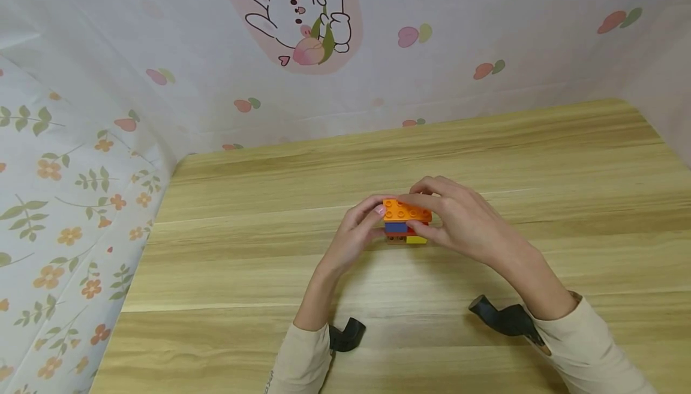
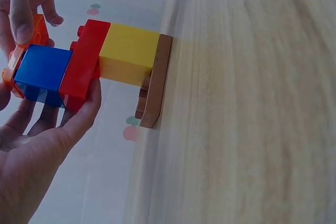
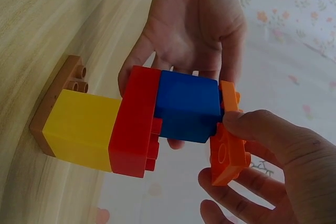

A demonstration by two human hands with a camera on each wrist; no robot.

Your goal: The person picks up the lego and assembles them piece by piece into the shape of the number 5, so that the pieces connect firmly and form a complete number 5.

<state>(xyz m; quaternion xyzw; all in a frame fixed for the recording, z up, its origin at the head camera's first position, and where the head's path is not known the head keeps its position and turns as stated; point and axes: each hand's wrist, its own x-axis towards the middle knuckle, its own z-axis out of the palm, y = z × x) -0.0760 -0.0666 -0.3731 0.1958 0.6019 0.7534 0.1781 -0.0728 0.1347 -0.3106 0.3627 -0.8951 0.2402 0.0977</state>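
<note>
A tower of building bricks stands mid-table on a thin brown plate (image 2: 158,93). From there upward come a yellow brick (image 3: 81,129), a red brick (image 3: 131,129) and a blue brick (image 3: 189,106), topped by a thin orange brick (image 1: 407,210). The orange one juts out past one side of the blue. My left hand (image 1: 351,229) holds the tower around its blue and red bricks, with a fingertip up at the orange edge. With thumb and fingers, my right hand (image 1: 464,220) grips the overhanging part of the orange brick.
The wood-grain table (image 1: 243,250) meets a white printed cloth (image 1: 459,34) at its far edge, and a floral cloth (image 1: 65,232) hangs at the left. Black curved mounts (image 1: 502,317) stick out from both wrists, near the beige sleeves (image 1: 588,346).
</note>
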